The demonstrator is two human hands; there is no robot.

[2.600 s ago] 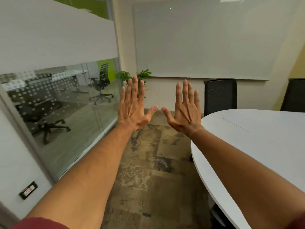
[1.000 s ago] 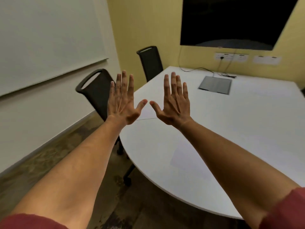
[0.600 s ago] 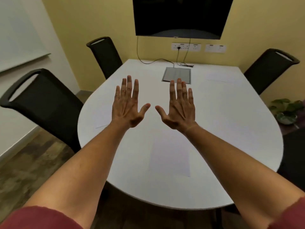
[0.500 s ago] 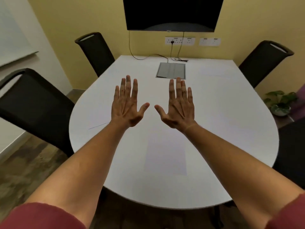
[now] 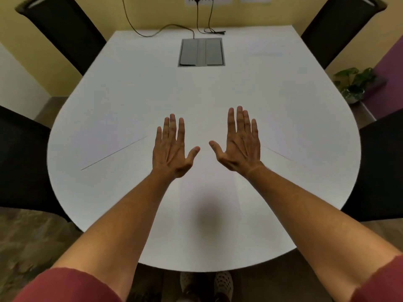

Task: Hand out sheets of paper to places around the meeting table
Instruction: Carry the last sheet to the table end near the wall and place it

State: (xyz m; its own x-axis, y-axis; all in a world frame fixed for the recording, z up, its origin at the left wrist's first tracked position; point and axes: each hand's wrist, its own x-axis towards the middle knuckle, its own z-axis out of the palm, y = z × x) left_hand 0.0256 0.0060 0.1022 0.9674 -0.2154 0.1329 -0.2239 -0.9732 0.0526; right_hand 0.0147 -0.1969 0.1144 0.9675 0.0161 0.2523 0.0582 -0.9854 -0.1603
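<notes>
Both hands hovered flat, fingers spread, holding nothing: left hand (image 5: pixel 171 149), right hand (image 5: pixel 238 143). One paper sheet (image 5: pixel 209 192) lay near the white table (image 5: pixel 305 127) front edge.

We can read no text, label, brand or number anywhere here; the white table (image 5: pixel 130 105), the sheet of paper (image 5: pixel 209 192) at 6 o'clock and the wall sockets (image 5: pixel 208 0) at 12 o'clock show none.
</notes>
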